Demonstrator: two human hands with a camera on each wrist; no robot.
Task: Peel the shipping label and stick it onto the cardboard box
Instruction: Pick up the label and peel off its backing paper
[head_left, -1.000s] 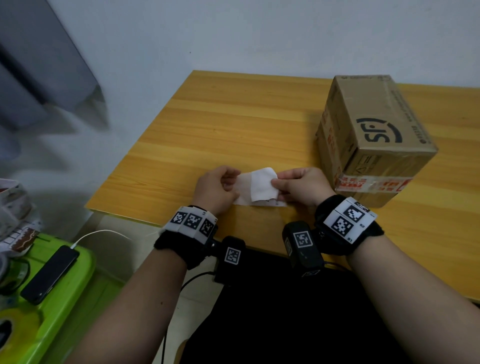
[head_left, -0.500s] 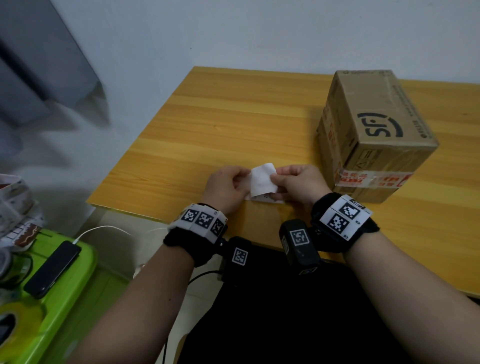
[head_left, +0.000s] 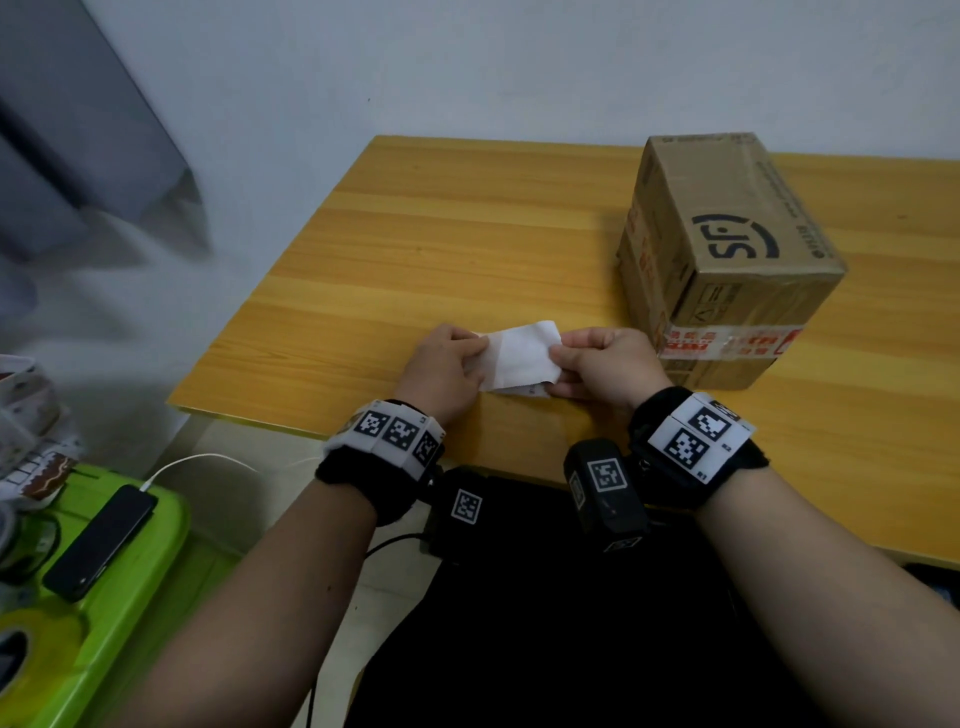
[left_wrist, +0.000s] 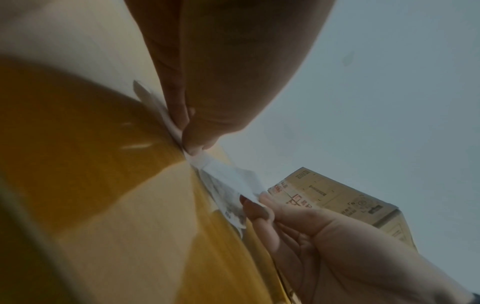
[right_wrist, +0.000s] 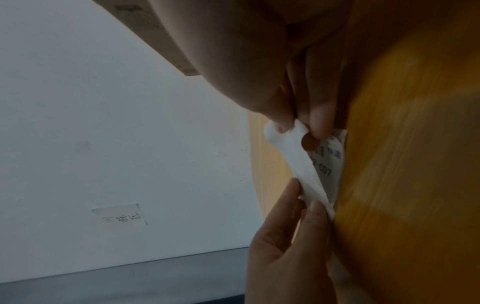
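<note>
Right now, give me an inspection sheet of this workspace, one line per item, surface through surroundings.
Surface: wooden table, light wood grain, set against the wall.
Job's things: shipping label held low over the near edge, two white layers parting; cardboard box on the table to the right, taped shut, no new label seen on it.
Clutter: phone and tape roll on a green bin beside the table.
Hands: left hand pinches the label's left end; right hand pinches its right end.
Cables: white cable plugged into the phone.
Surroundings: white wall; small taped note on it.
</note>
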